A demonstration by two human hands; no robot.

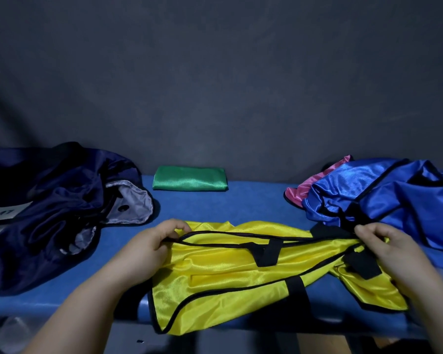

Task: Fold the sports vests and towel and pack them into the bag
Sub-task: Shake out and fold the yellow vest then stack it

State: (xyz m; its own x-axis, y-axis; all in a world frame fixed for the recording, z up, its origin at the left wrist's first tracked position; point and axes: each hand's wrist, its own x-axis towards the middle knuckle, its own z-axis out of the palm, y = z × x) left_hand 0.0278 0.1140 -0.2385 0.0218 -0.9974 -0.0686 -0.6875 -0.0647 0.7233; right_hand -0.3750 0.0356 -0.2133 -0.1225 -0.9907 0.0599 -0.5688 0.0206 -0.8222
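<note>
A yellow sports vest point(230, 279) with black trim lies spread across the front of the blue table point(251, 203), its lower edge hanging over the front. My left hand point(154, 244) pinches the vest's black-edged top hem at its left end. My right hand point(384, 244) grips the same hem at its right end. A folded green vest point(189, 179) lies at the back middle. Crumpled blue vests point(384, 195) sit at the right, with a pink vest point(304, 187) beneath them. The navy bag point(49, 213) lies at the left, its mouth showing a grey lining.
A dark grey cloth backdrop point(215, 85) hangs behind the table. The table's front edge runs just below the yellow vest. A white label point(3, 214) shows on the bag's left side.
</note>
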